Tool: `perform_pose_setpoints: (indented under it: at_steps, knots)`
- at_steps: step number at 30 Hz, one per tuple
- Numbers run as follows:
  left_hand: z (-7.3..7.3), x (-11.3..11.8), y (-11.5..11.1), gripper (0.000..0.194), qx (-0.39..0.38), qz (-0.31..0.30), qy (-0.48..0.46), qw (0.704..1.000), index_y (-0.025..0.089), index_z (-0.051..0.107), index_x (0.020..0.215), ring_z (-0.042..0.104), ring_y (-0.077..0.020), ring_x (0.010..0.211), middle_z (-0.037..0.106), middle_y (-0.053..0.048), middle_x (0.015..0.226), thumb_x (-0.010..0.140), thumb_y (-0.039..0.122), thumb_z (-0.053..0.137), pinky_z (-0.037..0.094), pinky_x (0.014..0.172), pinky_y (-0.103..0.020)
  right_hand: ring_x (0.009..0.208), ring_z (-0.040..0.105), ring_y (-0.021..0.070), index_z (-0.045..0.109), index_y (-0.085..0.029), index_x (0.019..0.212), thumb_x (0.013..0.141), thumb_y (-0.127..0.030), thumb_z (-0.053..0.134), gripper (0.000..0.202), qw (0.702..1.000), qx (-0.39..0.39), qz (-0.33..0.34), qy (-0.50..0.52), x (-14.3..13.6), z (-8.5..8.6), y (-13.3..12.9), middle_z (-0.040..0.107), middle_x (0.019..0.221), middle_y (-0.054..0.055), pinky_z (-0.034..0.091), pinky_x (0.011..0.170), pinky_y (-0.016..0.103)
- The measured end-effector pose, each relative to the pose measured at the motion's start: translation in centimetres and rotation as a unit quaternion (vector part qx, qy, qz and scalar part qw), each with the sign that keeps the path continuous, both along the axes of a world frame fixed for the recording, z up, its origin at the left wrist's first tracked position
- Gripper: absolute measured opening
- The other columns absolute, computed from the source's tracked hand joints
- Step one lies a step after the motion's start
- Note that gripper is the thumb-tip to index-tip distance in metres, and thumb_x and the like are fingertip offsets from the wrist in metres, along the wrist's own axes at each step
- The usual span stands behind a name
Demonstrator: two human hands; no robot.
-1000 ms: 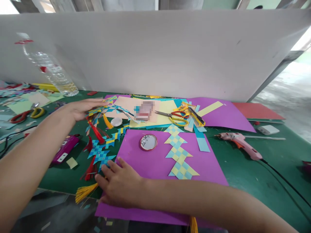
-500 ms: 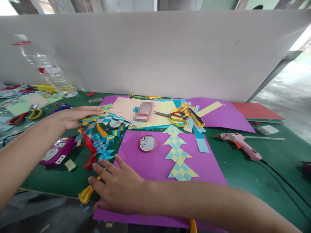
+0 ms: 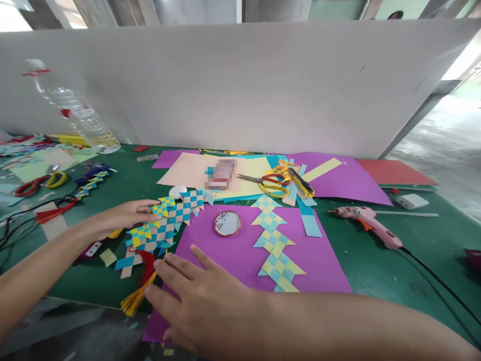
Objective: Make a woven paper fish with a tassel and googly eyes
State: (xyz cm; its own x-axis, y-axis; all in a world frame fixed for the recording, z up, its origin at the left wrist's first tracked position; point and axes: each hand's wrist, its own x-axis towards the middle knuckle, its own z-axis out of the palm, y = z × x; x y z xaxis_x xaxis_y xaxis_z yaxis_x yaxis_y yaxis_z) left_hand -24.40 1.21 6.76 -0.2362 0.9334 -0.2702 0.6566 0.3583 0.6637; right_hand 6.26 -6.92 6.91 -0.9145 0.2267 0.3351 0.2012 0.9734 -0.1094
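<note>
My left hand (image 3: 130, 218) has its fingers closed on a yellow-and-blue woven paper strip (image 3: 141, 235), which lies with blue-and-beige woven strips (image 3: 184, 208) on the green table. My right hand (image 3: 210, 296) is open, fingers spread, over the left edge of a purple sheet (image 3: 199, 235). Its fingertips are beside a red tassel (image 3: 148, 265) and a yellow tassel (image 3: 135, 299). A light-blue-and-yellow woven strip (image 3: 278, 248) lies on the sheet, right of a round lid (image 3: 229, 223) holding small beads. My left forearm and the strips mostly hide a purple device (image 3: 90, 250).
Scissors (image 3: 259, 180) and a cutter knife (image 3: 302, 183) lie on papers behind. A pink glue gun (image 3: 370, 223) with a cable rests at the right. At the left are red-and-yellow scissors (image 3: 41, 183), a tasselled strip (image 3: 90, 185) and a plastic bottle (image 3: 82, 110). A white panel (image 3: 240, 85) stands behind.
My left hand has come down and towards me with the woven strips, which now lie flatter and spread towards the purple sheet. My right hand has shifted slightly right and down.
</note>
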Motion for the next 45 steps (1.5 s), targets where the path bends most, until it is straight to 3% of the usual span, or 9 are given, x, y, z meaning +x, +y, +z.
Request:
perform_pose_setpoints:
  at_steps: [5, 9, 13, 16, 21, 25, 30, 36, 45]
  knots:
    - [-0.4, -1.2, 1.3, 0.071, 0.02, -0.106, 0.267, 0.958, 0.019, 0.061, 0.126, 0.068, -0.0309, 0.092, 0.072, -0.01, 0.108, 0.065, 0.054, 0.071, 0.048, 0.072, -0.026, 0.137, 0.034, 0.0269, 0.04, -0.01, 0.139, 0.099, -0.035, 0.035, 0.048, 1.0, -0.012, -0.013, -0.002, 2.3, 0.6, 0.8, 0.041, 0.147, 0.014, 0.033, 0.112, 0.05]
    - [2.3, 1.0, 0.7, 0.05, 0.043, -0.087, 0.32, 0.942, 0.019, 0.062, 0.122, 0.066, -0.0262, 0.085, 0.073, -0.004, 0.087, 0.081, 0.046, 0.057, 0.042, 0.068, -0.023, 0.132, 0.043, 0.026, 0.047, -0.012, 0.136, 0.096, -0.033, 0.046, 0.045, 0.996, -0.044, -0.072, 0.016, 5.9, 0.6, 3.5, 0.051, 0.14, 0.014, 0.031, 0.113, 0.051]
    - [5.2, 7.9, -1.2, 0.044, 0.076, -0.16, 0.118, 0.977, 0.023, 0.058, 0.126, 0.062, -0.0205, 0.096, 0.07, -0.002, 0.107, 0.089, 0.046, 0.054, 0.043, 0.079, -0.025, 0.125, 0.052, 0.0258, 0.057, -0.016, 0.127, 0.093, -0.029, 0.051, 0.037, 0.967, -0.133, -0.197, 0.091, 9.7, 1.0, 6.7, 0.059, 0.131, 0.013, 0.041, 0.107, 0.048]
    - [5.2, 13.7, -2.3, 0.049, 0.054, -0.214, -0.072, 0.973, 0.023, 0.049, 0.135, 0.058, -0.0127, 0.069, 0.07, -0.002, 0.092, 0.091, 0.043, 0.054, 0.041, 0.056, -0.02, 0.114, 0.06, 0.0238, 0.062, -0.022, 0.121, 0.09, -0.032, 0.056, 0.033, 0.913, -0.274, -0.261, 0.151, 11.1, 1.1, 8.0, 0.066, 0.122, 0.009, 0.049, 0.097, 0.043]
    - [3.3, 20.7, -2.6, 0.057, 0.01, -0.286, -0.298, 0.911, 0.023, 0.033, 0.145, 0.055, -0.0095, 0.062, 0.07, -0.003, 0.086, 0.093, 0.036, 0.054, 0.04, 0.052, -0.02, 0.083, 0.067, 0.0158, 0.067, -0.02, 0.11, 0.087, -0.036, 0.06, 0.029, 0.791, -0.56, -0.167, 0.181, 11.4, 0.4, 8.4, 0.072, 0.094, 0.005, 0.055, 0.073, 0.031]
    - [2.3, 23.1, -2.3, 0.062, -0.007, -0.288, -0.361, 0.887, 0.025, 0.027, 0.148, 0.056, -0.0094, 0.062, 0.07, -0.002, 0.085, 0.093, 0.033, 0.055, 0.038, 0.051, -0.019, 0.063, 0.061, 0.0101, 0.068, -0.016, 0.076, 0.082, -0.039, 0.065, 0.024, 0.738, -0.615, -0.168, 0.222, 12.3, 0.3, 8.5, 0.067, 0.069, 0.001, 0.046, 0.057, 0.023]
    - [1.0, 23.6, -1.3, 0.048, -0.016, -0.302, -0.34, 0.891, 0.019, 0.045, 0.137, 0.055, -0.0088, 0.058, 0.069, -0.003, 0.084, 0.092, 0.036, 0.054, 0.038, 0.051, -0.021, 0.061, 0.061, 0.0106, 0.063, -0.016, 0.076, 0.084, -0.039, 0.062, 0.024, 0.738, -0.587, -0.203, 0.264, 13.7, 1.1, 9.0, 0.066, 0.066, 0.002, 0.043, 0.053, 0.022]
    - [-0.3, 23.0, -1.7, 0.032, -0.023, -0.34, -0.249, 0.906, 0.012, 0.062, 0.089, 0.05, -0.0074, 0.049, 0.065, -0.002, 0.07, 0.093, 0.038, 0.045, 0.04, 0.049, -0.021, 0.062, 0.061, 0.0114, 0.061, -0.016, 0.078, 0.087, -0.036, 0.057, 0.022, 0.813, -0.442, -0.255, 0.281, 14.2, 1.5, 9.7, 0.066, 0.069, 0.002, 0.046, 0.055, 0.024]
    - [-0.8, 20.7, -3.2, 0.037, -0.015, -0.326, -0.214, 0.921, 0.014, 0.062, 0.095, 0.05, -0.0072, 0.048, 0.065, -0.002, 0.068, 0.095, 0.045, 0.043, 0.041, 0.047, -0.019, 0.065, 0.062, 0.012, 0.066, -0.018, 0.084, 0.08, -0.026, 0.061, 0.01, 0.838, -0.427, -0.236, 0.243, 14.3, 2.7, 11.5, 0.066, 0.07, 0.001, 0.052, 0.063, 0.027]
